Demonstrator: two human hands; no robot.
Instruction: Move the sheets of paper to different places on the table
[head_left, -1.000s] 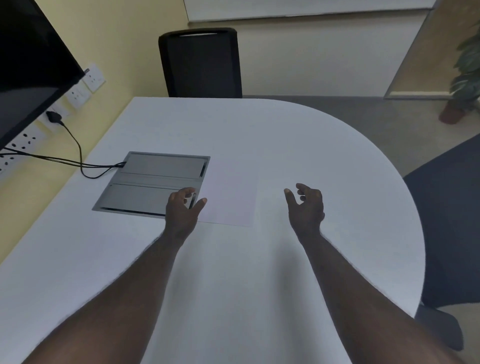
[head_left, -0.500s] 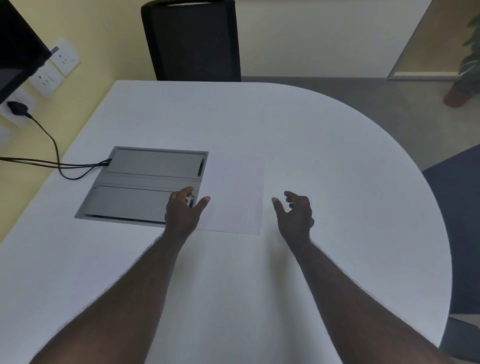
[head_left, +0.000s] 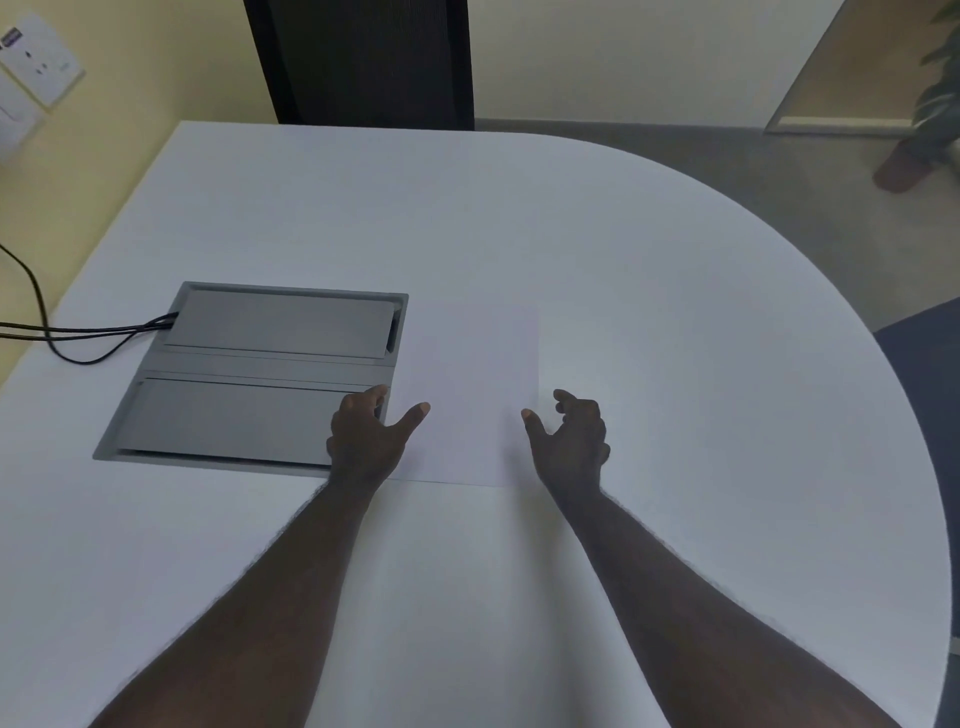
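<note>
The paper (head_left: 470, 395) is lying flat on the white table (head_left: 675, 312), its left edge just beside the grey cable box (head_left: 249, 371) set into the tabletop, and nothing in view suggests it is being lifted, so the task looks to be at its start. Whether this is one sheet or a stack is too faint to tell. The left hand (head_left: 366, 439) is hovering at the sheet's near left corner, over the box's edge, fingers spread and gripping nothing. The right hand (head_left: 571, 441) is sitting at the near right edge, fingers loosely curled and empty. Black cables (head_left: 78, 335) are running from the box off to the left. A black chair (head_left: 363, 62) is standing at the far side, clear of any slide across the table
</note>
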